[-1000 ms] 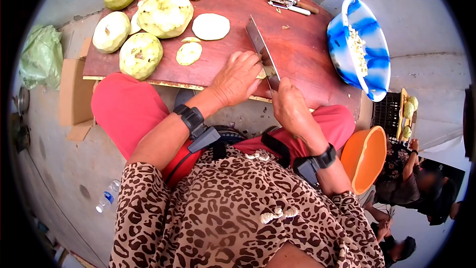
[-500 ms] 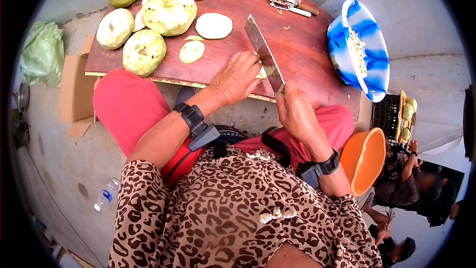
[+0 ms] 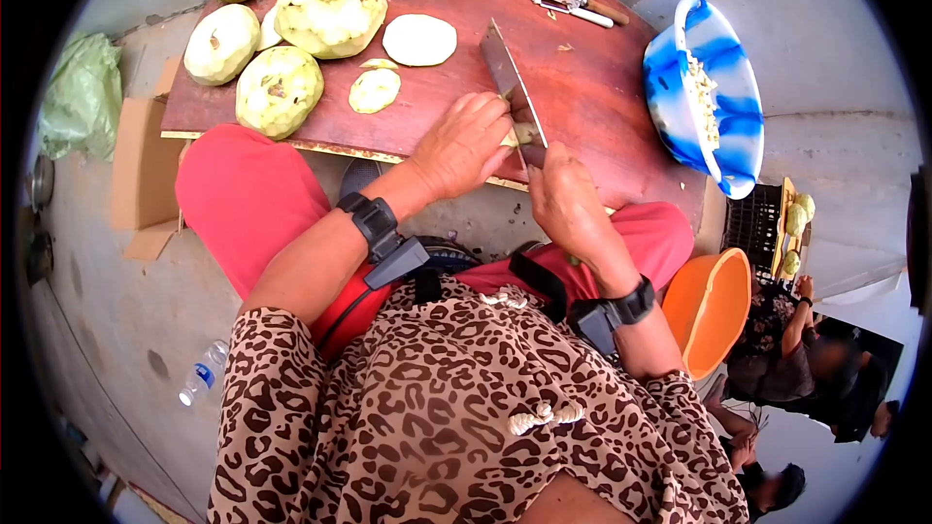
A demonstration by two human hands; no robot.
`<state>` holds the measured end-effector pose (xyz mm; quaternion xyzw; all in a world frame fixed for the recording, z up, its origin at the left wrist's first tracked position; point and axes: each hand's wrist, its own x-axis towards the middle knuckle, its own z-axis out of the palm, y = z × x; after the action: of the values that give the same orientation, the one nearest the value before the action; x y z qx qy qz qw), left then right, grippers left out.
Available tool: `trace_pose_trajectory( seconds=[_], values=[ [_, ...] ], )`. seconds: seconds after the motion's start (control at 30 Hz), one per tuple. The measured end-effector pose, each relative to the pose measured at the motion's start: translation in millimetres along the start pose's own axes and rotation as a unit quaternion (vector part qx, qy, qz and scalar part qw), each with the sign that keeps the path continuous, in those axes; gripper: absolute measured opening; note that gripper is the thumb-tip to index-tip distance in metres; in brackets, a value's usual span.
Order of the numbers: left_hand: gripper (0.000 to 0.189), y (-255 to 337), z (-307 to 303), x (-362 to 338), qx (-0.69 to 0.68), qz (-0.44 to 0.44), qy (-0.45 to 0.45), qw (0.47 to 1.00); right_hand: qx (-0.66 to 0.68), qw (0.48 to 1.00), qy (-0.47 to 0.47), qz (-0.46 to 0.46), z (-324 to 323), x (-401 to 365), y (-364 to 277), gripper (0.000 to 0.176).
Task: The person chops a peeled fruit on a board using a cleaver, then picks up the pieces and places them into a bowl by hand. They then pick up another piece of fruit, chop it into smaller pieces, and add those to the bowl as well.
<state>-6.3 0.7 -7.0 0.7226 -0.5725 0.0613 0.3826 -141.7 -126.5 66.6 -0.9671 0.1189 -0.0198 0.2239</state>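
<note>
I am cutting a small pale piece (image 3: 512, 136) of peeled gourd on the reddish wooden board (image 3: 592, 107), near the edge closest to me. To do this cut well, I think I should hold the cleaver (image 3: 507, 73) upright and let its flat side slide along my left knuckles. The fingertips should be tucked back, because the piece is small and the blade is very near them. Short, even strokes seem safer than one big chop, and the piece should lie on a flat face so that it cannot roll.

My left hand (image 3: 456, 147) lies palm down, its fingers curled and pressed together on the piece, which is mostly hidden under them, just beside the blade. My right hand (image 3: 568, 202) is closed as a fist around the cleaver's handle, which I cannot see inside it. The blade points away from me, toward a round slice (image 3: 419, 39). The blue-and-white bowl (image 3: 665, 87) with cut bits stands at the right, apart from both hands.
</note>
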Motion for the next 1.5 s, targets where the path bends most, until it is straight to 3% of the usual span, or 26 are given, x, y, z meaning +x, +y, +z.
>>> trace_pose_trajectory(
  seconds=[0.07,0.4,0.6,1.0,1.2,1.5],
  values=[
    [0.035,0,-2,1,-0.005,0.004,-0.007,1.0,-0.009,0.998,0.038,-0.041,11,1,6,0.017],
    [0.037,-2,-7,-5,0.006,0.025,0.032,0.999,0.031,0.997,0.054,-0.043,-6,0,-1,0.018],
    [0.033,-3,-6,-4,0.002,0.028,0.034,0.999,0.012,1.0,-0.015,-0.006,-23,-14,-11,0.018],
    [0.031,-4,-7,-5,-0.01,0.008,0.02,1.0,0.004,0.998,-0.065,-0.02,-33,-9,-15,0.017],
    [0.034,-5,-7,-3,-0.02,0.016,0.006,1.0,0.01,0.999,0.025,-0.042,11,4,4,0.014],
    [0.035,-3,-12,-12,0.009,0.015,0.037,0.999,0.01,0.998,0.032,-0.054,-7,-3,-7,0.017]
  ],
)
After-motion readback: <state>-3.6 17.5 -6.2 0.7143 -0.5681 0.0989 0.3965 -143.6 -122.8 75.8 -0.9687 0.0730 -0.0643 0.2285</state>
